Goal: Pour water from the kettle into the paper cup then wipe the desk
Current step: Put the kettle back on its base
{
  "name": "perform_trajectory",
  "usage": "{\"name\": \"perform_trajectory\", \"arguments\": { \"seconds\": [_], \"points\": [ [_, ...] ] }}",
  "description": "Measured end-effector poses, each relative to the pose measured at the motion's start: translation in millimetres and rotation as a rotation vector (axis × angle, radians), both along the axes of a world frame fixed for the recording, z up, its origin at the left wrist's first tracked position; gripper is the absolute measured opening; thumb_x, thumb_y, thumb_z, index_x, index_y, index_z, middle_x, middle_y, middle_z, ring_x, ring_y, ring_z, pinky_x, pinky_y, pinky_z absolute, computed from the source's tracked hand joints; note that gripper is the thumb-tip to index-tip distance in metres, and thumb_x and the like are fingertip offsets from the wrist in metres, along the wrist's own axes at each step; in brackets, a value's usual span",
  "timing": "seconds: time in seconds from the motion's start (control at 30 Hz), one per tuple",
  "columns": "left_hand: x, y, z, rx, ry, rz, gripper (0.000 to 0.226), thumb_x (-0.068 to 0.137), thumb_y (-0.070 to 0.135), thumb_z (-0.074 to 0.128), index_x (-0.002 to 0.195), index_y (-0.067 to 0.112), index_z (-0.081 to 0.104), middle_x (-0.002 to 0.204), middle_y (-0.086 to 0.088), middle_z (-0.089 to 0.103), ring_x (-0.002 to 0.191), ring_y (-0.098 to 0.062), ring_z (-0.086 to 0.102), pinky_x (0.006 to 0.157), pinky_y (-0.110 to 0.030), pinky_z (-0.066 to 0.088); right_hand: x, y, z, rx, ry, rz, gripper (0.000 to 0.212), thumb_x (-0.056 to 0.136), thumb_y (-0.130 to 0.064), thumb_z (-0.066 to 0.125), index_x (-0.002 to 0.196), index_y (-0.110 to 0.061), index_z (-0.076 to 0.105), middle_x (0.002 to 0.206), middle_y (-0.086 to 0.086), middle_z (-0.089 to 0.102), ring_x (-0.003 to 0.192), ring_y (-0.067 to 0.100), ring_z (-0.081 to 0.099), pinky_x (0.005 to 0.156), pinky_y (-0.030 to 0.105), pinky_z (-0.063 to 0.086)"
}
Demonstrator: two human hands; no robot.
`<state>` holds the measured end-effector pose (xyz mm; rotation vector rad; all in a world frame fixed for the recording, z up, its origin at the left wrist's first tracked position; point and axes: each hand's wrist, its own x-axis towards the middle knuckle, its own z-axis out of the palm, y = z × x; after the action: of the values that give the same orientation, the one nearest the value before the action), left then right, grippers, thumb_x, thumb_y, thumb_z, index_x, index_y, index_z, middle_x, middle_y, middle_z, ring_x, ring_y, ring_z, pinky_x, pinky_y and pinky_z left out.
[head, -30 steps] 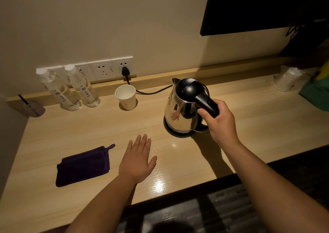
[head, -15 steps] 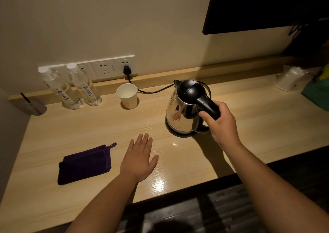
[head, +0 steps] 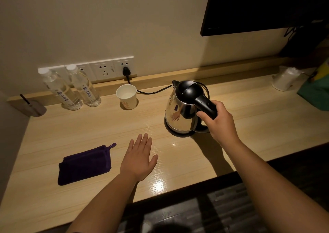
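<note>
Head view: right hand (head: 218, 124) fingers grip shiny steel kettle (head: 179, 115)'s black handle; left hand (head: 138, 158) lies flat, released.

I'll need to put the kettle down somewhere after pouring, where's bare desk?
Bare wood lies between the white paper cup, steel kettle and left hand, and right of the kettle. Crowded: two clear bottles at the back left.

Both forearms were bare from the bottom edge of the view up to the wrists — no sleeve, cuff or glove showed on either. The left hand (head: 138, 158) carried no ring, and its wrist no watch or band. The right hand (head: 219, 124) was likewise unadorned — plain knuckles, short nails where they could be seen.
</note>
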<state>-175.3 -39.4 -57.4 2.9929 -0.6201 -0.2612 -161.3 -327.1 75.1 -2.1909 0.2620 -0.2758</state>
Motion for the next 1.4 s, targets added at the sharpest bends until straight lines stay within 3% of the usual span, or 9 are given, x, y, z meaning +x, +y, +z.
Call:
{"name": "perform_trajectory", "arguments": {
  "seconds": [0.13, 0.23, 0.4, 0.57, 0.77, 1.0, 1.4],
  "points": [
    [1.0, -0.3, 1.2, 0.014, 0.015, -0.003, 0.076, 0.092, 0.064, 0.003, 0.153, 0.019, -0.003, 0.159, -0.001, -0.013, 0.142, -0.017, -0.023, 0.112, -0.038, -0.018, -0.4, -1.9, 6.1, -0.077, 0.014, 0.032, 0.053, 0.083, -0.046, 0.065, 0.127, -0.026, 0.045, 0.108, -0.013, 0.056, 0.099, 0.012, 0.057, 0.07, 0.019, 0.046],
    [1.7, -1.3, 4.3, 0.022, 0.038, -0.009, 0.075, 0.093, 0.063, 0.004, 0.153, 0.018, -0.002, 0.159, -0.002, -0.012, 0.142, -0.018, -0.022, 0.112, -0.039, -0.018, -2.1, -1.9, 12.2, -0.153, 0.027, 0.043, 0.062, 0.085, -0.048, 0.062, 0.137, -0.025, 0.038, 0.126, -0.003, 0.054, 0.111, 0.017, 0.053, 0.082, 0.03, 0.049],
    [7.2, 0.0, 19.4, 0.02, 0.095, -0.017, 0.075, 0.094, 0.061, 0.01, 0.154, 0.016, 0.004, 0.162, -0.004, -0.003, 0.146, -0.021, -0.011, 0.115, -0.04, -0.009, -7.8, 2.0, 29.0, -0.439, -0.043, 0.058, 0.068, 0.087, -0.052, 0.053, 0.142, -0.018, 0.032, 0.142, 0.005, 0.041, 0.129, 0.021, 0.035, 0.102, 0.039, 0.037],
    [8.0, 2.9, 52.8, -0.008, -0.058, 0.06, 0.068, 0.097, 0.055, 0.014, 0.153, 0.015, 0.019, 0.161, -0.005, 0.015, 0.147, -0.023, 0.004, 0.114, -0.038, -0.006, -13.8, 15.1, 45.0, -0.716, -0.128, 0.135, 0.067, 0.089, -0.053, 0.049, 0.143, -0.016, 0.032, 0.152, 0.009, 0.032, 0.142, 0.026, 0.016, 0.112, 0.04, 0.012],
    [-0.2, 8.2, 95.2, -0.018, -0.13, 0.135, 0.072, 0.096, 0.057, 0.02, 0.151, 0.011, 0.023, 0.159, -0.011, 0.021, 0.145, -0.027, 0.013, 0.117, -0.041, 0.004, -38.9, 60.5, 38.6, -0.882, -0.158, 0.381, 0.071, 0.087, -0.055, 0.045, 0.143, -0.014, 0.031, 0.15, 0.008, 0.036, 0.141, 0.026, 0.022, 0.112, 0.041, 0.009],
    [-54.0, 28.1, 106.9, 0.038, -0.112, 0.205, 0.076, 0.095, 0.059, 0.017, 0.153, 0.009, 0.016, 0.16, -0.011, 0.014, 0.146, -0.026, 0.005, 0.117, -0.041, 0.0, -68.5, 92.3, -5.4, -0.924, 0.039, 0.553, 0.073, 0.091, -0.06, 0.033, 0.146, -0.014, 0.024, 0.155, 0.008, 0.026, 0.143, 0.026, 0.014, 0.114, 0.042, 0.005],
    [-111.8, 124.1, 119.6, 0.024, -0.161, 0.484, 0.075, 0.093, 0.056, 0.029, 0.151, 0.008, 0.022, 0.157, -0.011, 0.026, 0.145, -0.026, 0.015, 0.118, -0.042, 0.007, -70.8, 203.1, -2.7, -0.918, -0.009, 0.746, 0.074, 0.093, -0.062, 0.027, 0.149, -0.014, 0.019, 0.158, 0.008, 0.019, 0.145, 0.027, 0.01, 0.114, 0.042, 0.003]
  ]
}}
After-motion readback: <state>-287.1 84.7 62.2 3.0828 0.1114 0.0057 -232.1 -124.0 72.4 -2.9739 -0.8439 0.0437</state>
